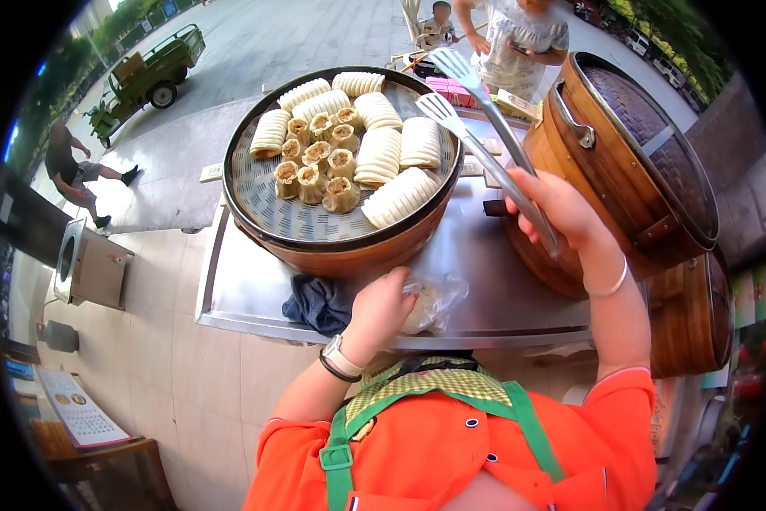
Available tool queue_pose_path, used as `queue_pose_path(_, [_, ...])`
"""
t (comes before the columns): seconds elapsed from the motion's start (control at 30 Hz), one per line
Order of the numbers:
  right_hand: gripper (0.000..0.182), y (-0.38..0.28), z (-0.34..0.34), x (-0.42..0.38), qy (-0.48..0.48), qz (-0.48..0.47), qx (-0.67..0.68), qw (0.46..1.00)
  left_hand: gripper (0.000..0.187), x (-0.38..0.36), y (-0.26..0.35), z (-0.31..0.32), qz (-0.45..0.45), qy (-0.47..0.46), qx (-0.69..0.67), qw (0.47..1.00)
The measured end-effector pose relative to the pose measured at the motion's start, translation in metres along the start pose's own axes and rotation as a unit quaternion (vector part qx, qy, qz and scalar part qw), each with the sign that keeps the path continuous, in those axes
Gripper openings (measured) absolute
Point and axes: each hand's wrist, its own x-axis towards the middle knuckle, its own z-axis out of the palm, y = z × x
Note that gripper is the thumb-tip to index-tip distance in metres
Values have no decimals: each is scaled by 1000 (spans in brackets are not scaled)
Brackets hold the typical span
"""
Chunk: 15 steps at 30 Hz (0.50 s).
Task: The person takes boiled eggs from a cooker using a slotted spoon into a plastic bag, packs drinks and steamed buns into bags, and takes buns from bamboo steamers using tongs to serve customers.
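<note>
Metal tongs (493,140) are gripped in my right hand (556,204), their two slotted tips apart and pointing up over the right rim of the bamboo steamer (336,251). My left hand (383,300) is closed on the gathered top of a clear plastic bag (436,305) with something pale inside, low over the metal table (246,281). Ridged white steamed rolls (378,156) and several open-topped shumai (317,155) lie in the steamer on a perforated liner. A dark crumpled cloth (317,304) rests beside my left hand.
Tall bamboo steamers (630,170) are stacked on the right. Across the table stands a person in a patterned shirt (523,43), with a child (438,25) behind. Another person (74,170) walks at left, near a green three-wheeled truck (149,77) and a metal cabinet (93,264).
</note>
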Motion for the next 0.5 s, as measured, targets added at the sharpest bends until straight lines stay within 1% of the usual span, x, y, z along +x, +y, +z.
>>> queue_pose_path(0.07, [48,-39,0,60,5,21,-28,999,22,1,-11,6,55,-29,35,997])
queue_pose_path(0.1, [49,-53,0,85,5,46,-54,997,17,-1,-8,3,64,-12,11,998])
queue_pose_path(0.13, [49,-63,0,108,4,73,-80,994,16,-4,-7,3,57,7,-6,998])
queue_pose_path(0.2, [51,-67,-2,156,-15,92,-100,991,14,-7,-3,-2,60,16,-41,997])
queue_pose_path(0.27, [50,-69,1,187,-30,88,-111,990,13,-10,-2,-4,34,15,-80,996])
queue_pose_path(0.33, [50,-69,3,208,-31,62,-110,992,17,-13,-2,-8,-6,-4,-116,993])
queue_pose_path(0.37, [50,-69,5,219,-35,53,-121,991,17,-13,-3,-8,-7,3,-116,993])
queue_pose_path(0.4, [50,-67,7,230,-39,44,-131,990,17,-14,-3,-7,-28,9,-152,988])
queue_pose_path(0.43, [48,-66,9,241,-35,62,-120,990,18,-15,-4,-7,-51,12,-187,981])
queue_pose_path(0.47, [48,-66,15,247,-37,58,-121,990,18,-15,-5,-7,-51,17,-186,981])
queue_pose_path(0.5, [46,-66,21,252,-36,18,-145,989,20,-13,-5,-8,-55,11,-203,978])
